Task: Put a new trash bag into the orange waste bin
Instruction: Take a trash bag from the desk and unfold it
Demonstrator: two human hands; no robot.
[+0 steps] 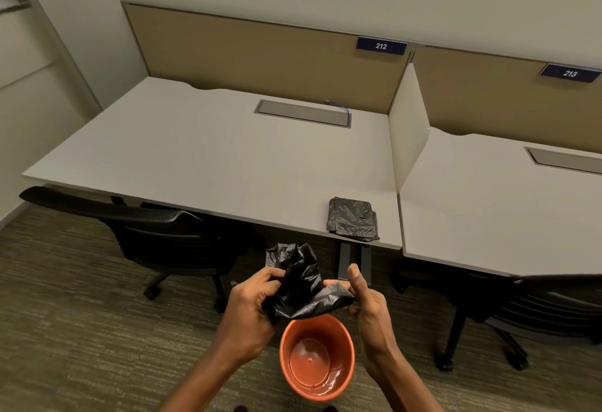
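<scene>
A crumpled black trash bag (301,284) hangs in the air between my two hands, just above the orange waste bin (317,389). My left hand (249,305) grips the bag's left side with curled fingers. My right hand (366,302) pinches the bag's right edge, thumb raised. The round bin stands on the carpet right below, unlined, its shiny bottom showing. A stack of folded black trash bags (352,220) lies on the white desk (208,157) near its front right corner.
A black mesh office chair (153,232) stands at the left, tucked under the desk. A second chair (534,310) sits under the neighbouring desk (488,203) at the right. A white divider panel (408,131) separates the two desks. Grey desk legs (353,263) stand behind the bag.
</scene>
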